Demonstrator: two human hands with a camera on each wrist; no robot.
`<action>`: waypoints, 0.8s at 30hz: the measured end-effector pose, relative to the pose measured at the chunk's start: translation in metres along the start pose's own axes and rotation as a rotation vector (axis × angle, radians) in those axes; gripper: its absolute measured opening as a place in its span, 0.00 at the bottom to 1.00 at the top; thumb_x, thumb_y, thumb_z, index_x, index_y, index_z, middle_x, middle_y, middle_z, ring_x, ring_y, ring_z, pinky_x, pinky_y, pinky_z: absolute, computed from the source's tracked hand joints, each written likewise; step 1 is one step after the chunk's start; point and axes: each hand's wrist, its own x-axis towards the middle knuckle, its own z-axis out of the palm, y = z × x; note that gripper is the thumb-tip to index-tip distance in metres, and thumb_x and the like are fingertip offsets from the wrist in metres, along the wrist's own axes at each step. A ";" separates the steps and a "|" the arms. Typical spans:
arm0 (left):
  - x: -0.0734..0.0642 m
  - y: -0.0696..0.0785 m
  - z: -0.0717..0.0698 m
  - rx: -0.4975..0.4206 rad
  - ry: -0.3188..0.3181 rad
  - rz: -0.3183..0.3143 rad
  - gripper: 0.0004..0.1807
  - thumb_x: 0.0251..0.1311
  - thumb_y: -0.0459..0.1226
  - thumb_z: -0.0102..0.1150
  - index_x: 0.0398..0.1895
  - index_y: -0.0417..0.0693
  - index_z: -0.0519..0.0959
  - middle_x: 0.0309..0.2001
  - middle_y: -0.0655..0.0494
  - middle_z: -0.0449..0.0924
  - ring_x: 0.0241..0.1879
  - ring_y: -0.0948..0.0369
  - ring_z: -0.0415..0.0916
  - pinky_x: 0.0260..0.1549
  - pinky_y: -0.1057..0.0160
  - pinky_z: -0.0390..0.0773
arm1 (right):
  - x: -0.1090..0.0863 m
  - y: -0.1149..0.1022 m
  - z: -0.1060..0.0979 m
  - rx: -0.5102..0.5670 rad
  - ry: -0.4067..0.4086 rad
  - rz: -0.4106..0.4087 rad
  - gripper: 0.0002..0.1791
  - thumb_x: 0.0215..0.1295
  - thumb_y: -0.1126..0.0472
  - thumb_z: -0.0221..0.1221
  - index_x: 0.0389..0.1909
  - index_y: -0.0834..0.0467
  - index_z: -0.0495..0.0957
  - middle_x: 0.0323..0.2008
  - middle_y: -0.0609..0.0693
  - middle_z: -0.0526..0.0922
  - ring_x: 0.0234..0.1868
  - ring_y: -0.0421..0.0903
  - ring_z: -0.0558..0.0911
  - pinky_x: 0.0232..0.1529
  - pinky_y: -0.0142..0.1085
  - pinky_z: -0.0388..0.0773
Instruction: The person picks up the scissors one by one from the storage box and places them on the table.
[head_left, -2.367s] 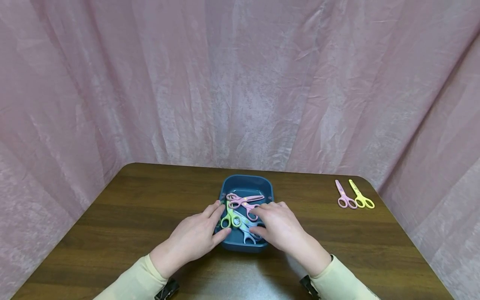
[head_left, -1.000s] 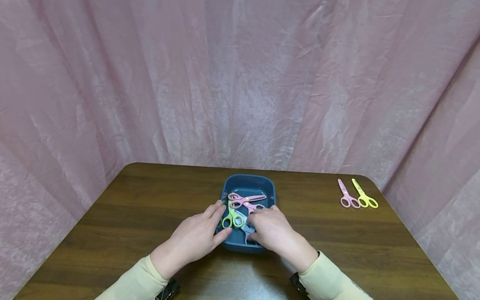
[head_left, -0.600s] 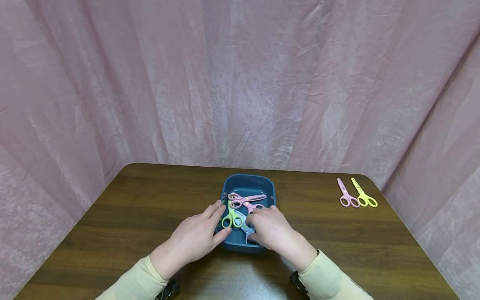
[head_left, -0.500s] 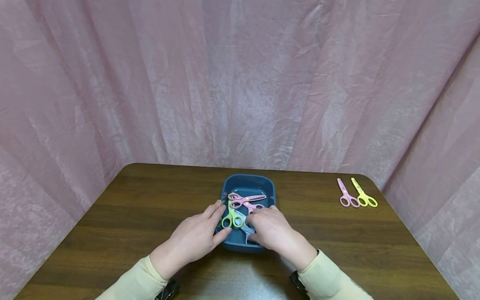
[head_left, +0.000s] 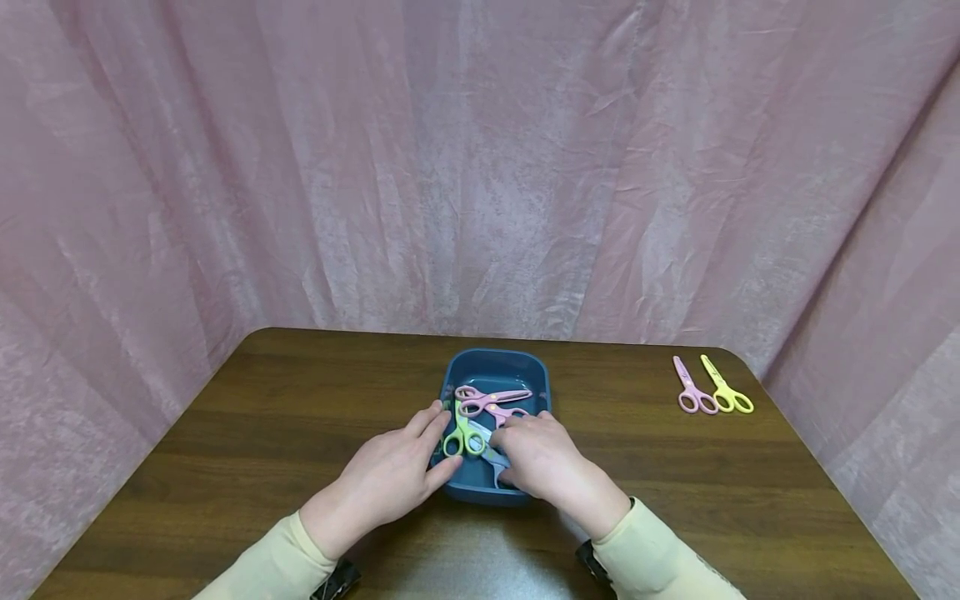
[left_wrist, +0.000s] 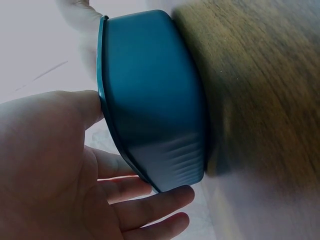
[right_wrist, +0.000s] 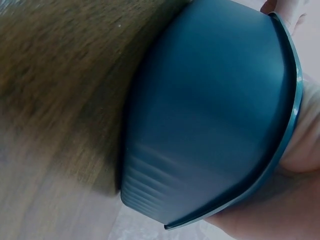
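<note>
A dark blue plastic bin (head_left: pixel 493 367) stands on the table with several scissors in it. My left hand (head_left: pixel 386 477) rests at its left rim with fingers extended; in the left wrist view the thumb (left_wrist: pixel 90 106) lies on the rim. My right hand (head_left: pixel 546 457) reaches over the right rim, its curled fingers gripping blue scissors (head_left: pixel 492 457) whose handles it partly covers. Its fingertips are hidden, also in the right wrist view behind the bin wall (right_wrist: pixel 200 105). Green scissors (head_left: pixel 462 430) lie beside the left fingers. Pink scissors (head_left: pixel 491 400) lie across others farther back.
At the table's back right corner lie another pair of pink scissors (head_left: pixel 692 388) and yellow scissors (head_left: pixel 723 387), side by side with blades pointing away. The brown wooden table (head_left: pixel 300 392) is backed by a pink curtain (head_left: pixel 480 167).
My right hand has moved left and deeper over the blue scissors, its fingers curling in. Lately the blue scissors' handle has shifted slightly right. The left hand stays at the rim.
</note>
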 end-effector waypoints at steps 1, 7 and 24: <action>0.000 0.000 0.000 0.000 0.002 0.001 0.39 0.82 0.58 0.58 0.81 0.40 0.72 0.80 0.39 0.69 0.65 0.43 0.84 0.55 0.44 0.87 | 0.000 0.000 0.000 -0.001 -0.004 0.003 0.20 0.58 0.50 0.84 0.49 0.50 0.93 0.40 0.46 0.90 0.42 0.47 0.84 0.40 0.42 0.73; 0.001 0.000 0.001 -0.007 0.009 -0.004 0.38 0.81 0.58 0.59 0.81 0.41 0.73 0.80 0.39 0.70 0.65 0.43 0.84 0.54 0.43 0.87 | 0.000 0.000 -0.001 0.007 -0.011 0.022 0.20 0.56 0.47 0.85 0.44 0.53 0.91 0.34 0.45 0.87 0.36 0.45 0.80 0.40 0.40 0.74; 0.002 0.000 0.002 -0.015 -0.021 -0.020 0.39 0.81 0.59 0.58 0.82 0.43 0.72 0.81 0.41 0.68 0.65 0.43 0.84 0.55 0.44 0.87 | 0.001 0.000 -0.003 0.015 -0.024 0.048 0.19 0.58 0.51 0.84 0.43 0.54 0.90 0.35 0.46 0.86 0.37 0.47 0.82 0.42 0.41 0.76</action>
